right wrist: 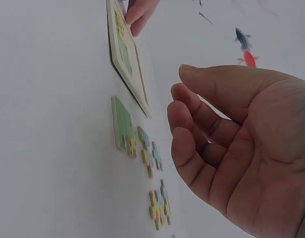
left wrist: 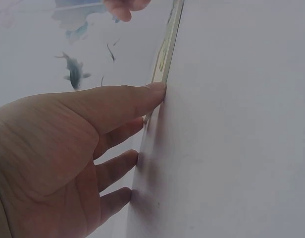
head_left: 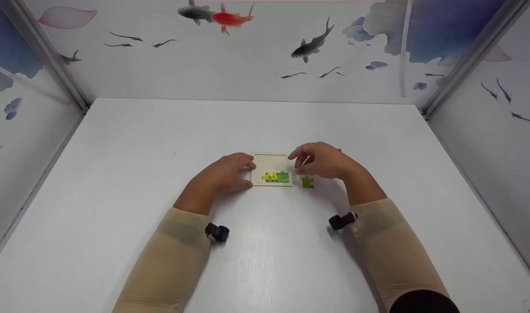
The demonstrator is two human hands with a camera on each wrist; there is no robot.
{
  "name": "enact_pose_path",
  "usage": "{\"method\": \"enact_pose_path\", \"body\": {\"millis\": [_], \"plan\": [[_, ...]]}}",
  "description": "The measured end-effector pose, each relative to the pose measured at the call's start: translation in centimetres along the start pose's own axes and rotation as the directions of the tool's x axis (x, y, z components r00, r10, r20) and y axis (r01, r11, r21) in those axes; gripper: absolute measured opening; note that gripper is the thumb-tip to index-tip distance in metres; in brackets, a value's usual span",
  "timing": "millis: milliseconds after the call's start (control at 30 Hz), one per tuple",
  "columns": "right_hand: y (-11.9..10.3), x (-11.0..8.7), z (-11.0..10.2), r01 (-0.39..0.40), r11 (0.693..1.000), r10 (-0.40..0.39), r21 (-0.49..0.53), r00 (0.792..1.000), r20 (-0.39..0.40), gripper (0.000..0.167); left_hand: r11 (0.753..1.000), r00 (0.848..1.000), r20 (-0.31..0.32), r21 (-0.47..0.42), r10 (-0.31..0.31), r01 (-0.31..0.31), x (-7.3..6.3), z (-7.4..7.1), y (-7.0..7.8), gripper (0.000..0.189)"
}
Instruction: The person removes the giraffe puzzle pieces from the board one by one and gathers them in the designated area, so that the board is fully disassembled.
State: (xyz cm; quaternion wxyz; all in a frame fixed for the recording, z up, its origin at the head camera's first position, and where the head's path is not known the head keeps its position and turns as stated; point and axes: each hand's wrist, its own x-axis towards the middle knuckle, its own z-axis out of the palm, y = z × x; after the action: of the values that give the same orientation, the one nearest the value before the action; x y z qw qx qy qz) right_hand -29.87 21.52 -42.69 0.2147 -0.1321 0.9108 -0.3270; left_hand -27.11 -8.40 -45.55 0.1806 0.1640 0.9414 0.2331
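Note:
A pale wooden puzzle tray (head_left: 267, 163) lies flat on the white table between my hands. Joined green and yellow puzzle pieces (head_left: 276, 177) sit in its lower right part. My left hand (head_left: 230, 174) rests at the tray's left side; its thumb touches the edge in the left wrist view, fingers fairly straight. My right hand (head_left: 323, 161) hovers just past the right edge, fingers loosely bent, with nothing between them. Below it, a green puzzle piece (right wrist: 122, 123) lies beside the tray, partly hidden by the hand in the head view.
Several loose jigsaw pieces (right wrist: 155, 208) in yellow and blue lie on the table under the right hand. The white table (head_left: 265, 261) reaches to upright panels (head_left: 247, 65) printed with fish on the far side and both flanks.

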Motion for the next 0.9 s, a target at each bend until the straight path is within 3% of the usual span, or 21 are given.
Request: {"method": "enact_pose_path", "body": {"millis": [233,400,700,900], "plan": [[-2.7,1.0,1.8,0.083,0.997,-0.083,0.007,0.996,0.046,0.038,1.0,1.0,-0.01,-0.006,0.023,-0.023,0.1,0.0,-0.4,0.054],[-3.4,1.5,2.9,0.127,0.991,-0.129,0.031,0.989,0.067,0.035,0.999,0.999,-0.01,0.0,0.039,-0.039,0.2,-0.1,-0.5,0.054],[-2.0,2.2,3.8,0.077,0.997,-0.077,-0.003,0.995,0.061,0.032,0.999,0.999,-0.002,-0.002,0.033,-0.033,0.2,-0.1,-0.5,0.055],[-2.5,2.2,4.3,0.043,0.998,-0.039,-0.05,0.997,0.066,0.034,0.999,0.999,-0.01,0.007,0.038,-0.038,0.2,0.0,-0.5,0.054]]}}
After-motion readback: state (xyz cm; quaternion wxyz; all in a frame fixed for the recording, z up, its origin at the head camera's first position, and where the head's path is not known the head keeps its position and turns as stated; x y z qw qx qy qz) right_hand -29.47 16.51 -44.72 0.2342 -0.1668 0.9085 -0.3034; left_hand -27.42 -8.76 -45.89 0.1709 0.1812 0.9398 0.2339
